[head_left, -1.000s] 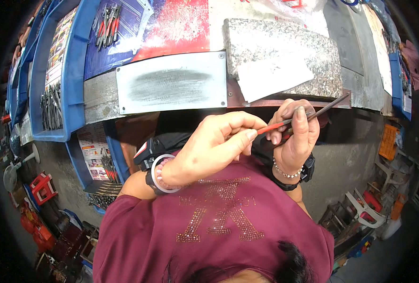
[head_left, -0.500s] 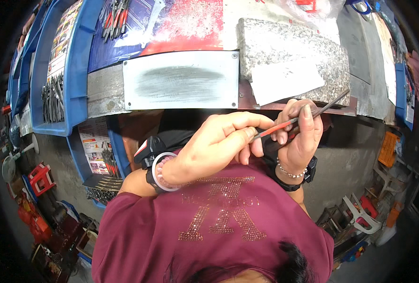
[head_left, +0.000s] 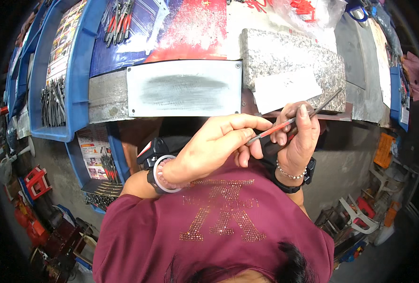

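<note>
Holding the rod (head_left: 278,128) aslant by the edge of the worktop (head_left: 108,96), clamped in the fingers of left hand (head_left: 214,146) and right hand (head_left: 298,139). Could drop it through a loosened pinch, or knock its tip (head_left: 336,94) on the block (head_left: 289,52) by overreaching.

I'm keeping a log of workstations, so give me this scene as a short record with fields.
Left hand: pinches the lower end of a slim red-and-dark piece
Right hand: grips it farther along
Piece's angle: slants up to the right, dark tip beyond the right hand
Bench front: white plate with a dark smudge
Right of plate: speckled stone block, partly covered by a white sheet
Left side: blue bin holding slim dark pieces
</note>
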### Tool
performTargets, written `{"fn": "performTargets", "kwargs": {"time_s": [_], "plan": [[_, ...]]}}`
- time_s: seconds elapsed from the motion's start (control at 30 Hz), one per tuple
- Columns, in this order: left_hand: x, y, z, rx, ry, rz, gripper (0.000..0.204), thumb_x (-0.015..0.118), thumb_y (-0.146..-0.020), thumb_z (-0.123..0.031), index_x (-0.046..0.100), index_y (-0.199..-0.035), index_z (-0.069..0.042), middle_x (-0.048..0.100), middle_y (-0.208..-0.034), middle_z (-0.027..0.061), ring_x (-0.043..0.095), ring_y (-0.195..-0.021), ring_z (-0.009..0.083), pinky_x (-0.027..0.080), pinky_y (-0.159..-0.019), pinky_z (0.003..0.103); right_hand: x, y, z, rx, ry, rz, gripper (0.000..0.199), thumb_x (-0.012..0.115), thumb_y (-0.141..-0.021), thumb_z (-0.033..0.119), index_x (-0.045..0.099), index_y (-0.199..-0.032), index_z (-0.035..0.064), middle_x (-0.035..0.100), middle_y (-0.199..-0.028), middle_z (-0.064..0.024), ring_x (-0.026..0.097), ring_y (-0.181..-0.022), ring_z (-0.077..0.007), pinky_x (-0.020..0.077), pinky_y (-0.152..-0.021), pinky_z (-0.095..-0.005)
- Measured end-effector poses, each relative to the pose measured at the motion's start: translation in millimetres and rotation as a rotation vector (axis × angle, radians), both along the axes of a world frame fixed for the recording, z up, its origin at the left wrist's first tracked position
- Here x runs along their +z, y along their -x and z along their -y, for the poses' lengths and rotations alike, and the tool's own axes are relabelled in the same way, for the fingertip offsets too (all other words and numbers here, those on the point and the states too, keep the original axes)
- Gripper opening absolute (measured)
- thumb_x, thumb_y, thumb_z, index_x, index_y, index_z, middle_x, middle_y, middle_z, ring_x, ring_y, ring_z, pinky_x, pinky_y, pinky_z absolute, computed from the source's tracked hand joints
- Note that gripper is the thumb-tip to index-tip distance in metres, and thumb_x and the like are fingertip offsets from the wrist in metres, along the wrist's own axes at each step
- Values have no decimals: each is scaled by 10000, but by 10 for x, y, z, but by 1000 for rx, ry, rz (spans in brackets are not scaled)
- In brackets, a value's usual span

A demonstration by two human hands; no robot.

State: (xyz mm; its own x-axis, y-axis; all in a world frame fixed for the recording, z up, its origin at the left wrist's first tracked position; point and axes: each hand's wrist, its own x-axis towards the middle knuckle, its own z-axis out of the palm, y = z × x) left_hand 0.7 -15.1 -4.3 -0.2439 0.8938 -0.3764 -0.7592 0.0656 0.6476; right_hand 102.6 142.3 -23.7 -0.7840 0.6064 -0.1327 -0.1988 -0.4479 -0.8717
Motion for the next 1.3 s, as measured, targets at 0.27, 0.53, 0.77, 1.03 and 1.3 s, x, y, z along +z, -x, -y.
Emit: {"fn": "performTargets", "kwargs": {"time_s": [0.27,0.53,0.77,1.03,1.3], "plan": [[10,54,77,16,9,21,332,496,-983,-119,547,-1264,49,643,-835,71,572,-647,82,483,-609,199,53,101,47,32,82,100,243,547,-985,216,560,-869,2,513,-623,-43,435,-432,-90,394,-420,-239],[-5,117,158,74,-5,25,359,522,-980,-159,547,-1272,48,645,-824,77,571,-650,86,473,-601,198,97,190,126,6,46,161,249,573,-976,228,579,-888,-4,551,-651,-63,436,-432,-93,401,-426,-238],[-19,155,222,197,-18,-73,374,498,-992,-152,499,-1315,37,649,-831,76,567,-645,83,464,-616,189,88,240,232,-25,-9,111,251,558,-986,218,580,-904,-19,572,-674,-83,443,-436,-90,405,-428,-232],[-88,241,282,320,-52,-218,370,476,-1013,-167,478,-1323,34,651,-835,55,567,-659,59,468,-631,191,52,304,398,-101,-196,9,197,534,-995,166,574,-933,-17,604,-749,-78,457,-458,-69,392,-437,-214],[-97,276,263,409,-56,-187,327,568,-971,-122,511,-1271,-6,646,-835,33,576,-691,49,475,-610,183,-2,273,589,33,-260,-101,152,577,-962,104,540,-1028,-28,621,-823,-169,482,-474,-86,424,-452,-218]]}}
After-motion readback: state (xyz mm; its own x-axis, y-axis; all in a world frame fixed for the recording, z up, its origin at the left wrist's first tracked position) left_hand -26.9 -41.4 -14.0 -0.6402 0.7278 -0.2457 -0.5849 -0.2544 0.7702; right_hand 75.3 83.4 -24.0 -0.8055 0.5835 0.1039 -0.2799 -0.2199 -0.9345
